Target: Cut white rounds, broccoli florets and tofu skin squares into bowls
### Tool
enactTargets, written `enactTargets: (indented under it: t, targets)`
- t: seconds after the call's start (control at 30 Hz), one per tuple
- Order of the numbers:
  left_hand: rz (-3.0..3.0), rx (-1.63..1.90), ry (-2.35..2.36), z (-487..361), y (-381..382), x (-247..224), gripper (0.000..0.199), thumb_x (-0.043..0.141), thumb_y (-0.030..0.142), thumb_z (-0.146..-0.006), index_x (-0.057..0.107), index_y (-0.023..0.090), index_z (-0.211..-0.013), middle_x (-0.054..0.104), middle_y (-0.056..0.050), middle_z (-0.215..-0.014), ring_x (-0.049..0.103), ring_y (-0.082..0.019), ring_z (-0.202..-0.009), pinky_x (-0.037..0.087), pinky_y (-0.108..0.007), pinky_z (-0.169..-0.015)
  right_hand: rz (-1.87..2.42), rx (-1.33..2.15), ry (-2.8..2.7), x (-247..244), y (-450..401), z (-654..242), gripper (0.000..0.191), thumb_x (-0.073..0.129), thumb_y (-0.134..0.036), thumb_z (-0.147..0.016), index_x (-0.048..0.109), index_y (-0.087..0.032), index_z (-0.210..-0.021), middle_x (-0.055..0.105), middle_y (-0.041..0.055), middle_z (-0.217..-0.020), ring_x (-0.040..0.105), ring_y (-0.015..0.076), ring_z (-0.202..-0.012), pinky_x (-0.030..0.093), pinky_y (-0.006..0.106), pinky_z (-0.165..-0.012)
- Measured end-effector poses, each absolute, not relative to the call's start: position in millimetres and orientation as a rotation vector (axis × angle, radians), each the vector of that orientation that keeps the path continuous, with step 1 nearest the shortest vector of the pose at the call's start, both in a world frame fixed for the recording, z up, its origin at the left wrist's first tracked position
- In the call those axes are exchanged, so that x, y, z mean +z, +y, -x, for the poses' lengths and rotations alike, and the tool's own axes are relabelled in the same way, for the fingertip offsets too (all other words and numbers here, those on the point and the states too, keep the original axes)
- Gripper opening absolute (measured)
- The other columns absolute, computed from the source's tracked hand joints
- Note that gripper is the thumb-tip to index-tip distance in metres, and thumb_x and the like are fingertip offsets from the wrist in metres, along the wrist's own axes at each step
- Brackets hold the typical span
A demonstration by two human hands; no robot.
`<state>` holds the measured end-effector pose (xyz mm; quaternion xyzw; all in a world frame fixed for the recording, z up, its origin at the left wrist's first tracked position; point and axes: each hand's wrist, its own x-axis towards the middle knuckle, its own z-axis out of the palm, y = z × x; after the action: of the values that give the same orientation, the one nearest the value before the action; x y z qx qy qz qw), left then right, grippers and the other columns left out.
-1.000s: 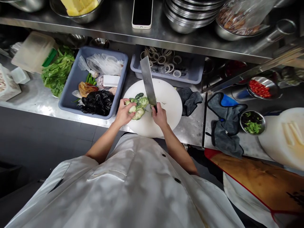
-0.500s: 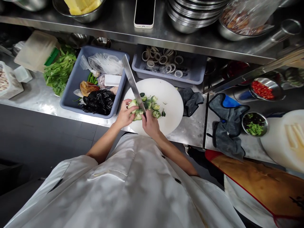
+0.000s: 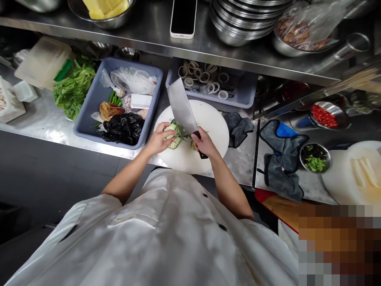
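Note:
My right hand is closed around the dark handle of a cleaver. The broad side of its blade faces up, tilted over a round white cutting board. My left hand is closed on a pale green, leafy-edged vegetable, its fingertips curled over the top, just left of the blade. I cannot make out the vegetable's exact kind. More cut green pieces show partly under my right hand; the blade hides some of the board.
A blue-grey bin with bags and green chillies stands left of the board. Behind is another bin with white rings, under a steel shelf. Grey cloths lie to the right. A person in an orange-brown apron is at lower right.
My right hand has moved right, and the cleaver has turned from nearly edge-on to showing its broad side. Several cut pieces on the board are now covered. My left hand stays at the vegetable.

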<state>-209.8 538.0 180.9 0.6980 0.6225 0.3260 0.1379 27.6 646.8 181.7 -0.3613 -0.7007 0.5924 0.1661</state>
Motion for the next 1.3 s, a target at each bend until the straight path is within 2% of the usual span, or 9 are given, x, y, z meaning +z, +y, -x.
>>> enactTargets:
  t: [0.17, 0.33, 0.53, 0.67, 0.77, 0.93, 1.1, 1.17, 1.3]
  targets:
    - [-2.001, 0.933, 1.724, 218.0, 534.7, 190.3, 0.046, 0.063, 0.020, -0.086, 0.055, 0.021, -0.131, 0.061, -0.012, -0.131, 0.055, -0.028, -0.127, 0.045, -0.046, -0.112, 1.091, 1.574, -2.018, 183.5, 638.5, -41.7, 0.033, 0.053, -0.058, -0.097, 0.041, -0.027, -0.095, 0.049, -0.0112, -0.053, 0.043, 0.0113, -0.040, 0.040, 0.025, -0.048]
    - [-1.822, 0.918, 1.930, 223.4, 517.8, 187.2, 0.070, 0.062, 0.015, -0.072, 0.047, 0.019, -0.140, 0.059, -0.012, -0.134, 0.055, -0.029, -0.125, 0.048, -0.045, -0.110, 1.156, 1.258, -2.147, 176.4, 637.4, -49.3, 0.026, 0.045, -0.053, -0.101, 0.046, -0.026, -0.101, 0.053, -0.0069, -0.057, 0.051, 0.0168, -0.048, 0.040, 0.027, -0.052]
    - [-1.787, 0.961, 1.984, 220.6, 501.9, 184.1, 0.060, 0.056, 0.010, -0.065, 0.055, 0.021, -0.124, 0.055, -0.010, -0.124, 0.057, -0.028, -0.120, 0.049, -0.044, -0.107, 1.109, 0.806, -2.313, 193.2, 596.6, -36.9, 0.031, 0.037, -0.047, -0.107, 0.050, -0.021, -0.116, 0.064, 0.0045, -0.072, 0.062, 0.0239, -0.061, 0.042, 0.031, -0.056]
    - [-1.781, 0.986, 2.053, 206.2, 500.9, 180.0, 0.060, 0.057, 0.008, -0.063, 0.053, 0.021, -0.122, 0.051, -0.010, -0.121, 0.054, -0.028, -0.120, 0.049, -0.045, -0.106, 0.993, 0.719, -2.372, 195.1, 556.0, -8.8, 0.034, 0.028, -0.044, -0.111, 0.051, -0.020, -0.116, 0.068, 0.0089, -0.081, 0.067, 0.0237, -0.072, 0.046, 0.030, -0.060]
    - [-1.792, 1.011, 2.045, 197.2, 500.6, 177.2, 0.060, 0.056, 0.006, -0.063, 0.052, 0.021, -0.121, 0.050, -0.010, -0.120, 0.053, -0.029, -0.120, 0.049, -0.045, -0.106, 0.986, 0.718, -2.460, 180.7, 550.1, 8.2, 0.032, 0.029, -0.038, -0.110, 0.052, -0.018, -0.114, 0.069, 0.0110, -0.082, 0.068, 0.0241, -0.073, 0.046, 0.030, -0.059]
    - [-1.730, 0.972, 2.113, 194.9, 497.3, 175.0, 0.056, 0.057, 0.006, -0.063, 0.051, 0.022, -0.116, 0.049, -0.012, -0.124, 0.051, -0.031, -0.120, 0.046, -0.050, -0.105, 1.072, 0.971, -2.365, 162.0, 579.9, 2.9, 0.022, 0.042, -0.038, -0.105, 0.051, -0.021, -0.115, 0.069, 0.0051, -0.074, 0.065, 0.0228, -0.062, 0.048, 0.030, -0.056]
    - [-1.633, 0.984, 2.067, 202.4, 499.5, 172.3, 0.053, 0.054, 0.003, -0.063, 0.047, 0.023, -0.111, 0.051, -0.007, -0.111, 0.054, -0.027, -0.110, 0.049, -0.044, -0.099, 1.155, 1.436, -2.107, 174.5, 608.7, -25.7, 0.027, 0.041, -0.050, -0.105, 0.046, -0.026, -0.114, 0.055, -0.0076, -0.057, 0.051, 0.0166, -0.041, 0.045, 0.028, -0.048]
    - [-1.656, 1.034, 2.047, 203.4, 501.5, 169.2, 0.053, 0.053, 0.003, -0.062, 0.045, 0.024, -0.110, 0.050, -0.008, -0.113, 0.053, -0.027, -0.113, 0.048, -0.043, -0.102, 1.168, 1.316, -2.147, 181.2, 609.3, -31.7, 0.028, 0.042, -0.051, -0.105, 0.047, -0.025, -0.114, 0.056, -0.0059, -0.059, 0.054, 0.0183, -0.045, 0.046, 0.029, -0.050]
    - [-1.701, 1.052, 2.017, 199.7, 504.5, 163.6, 0.054, 0.052, 0.002, -0.061, 0.042, 0.024, -0.110, 0.048, -0.009, -0.116, 0.050, -0.027, -0.118, 0.046, -0.044, -0.105, 1.140, 0.818, -2.289, 182.3, 588.3, -19.5, 0.029, 0.038, -0.046, -0.107, 0.049, -0.021, -0.117, 0.067, 0.0066, -0.077, 0.065, 0.0252, -0.065, 0.048, 0.033, -0.059]
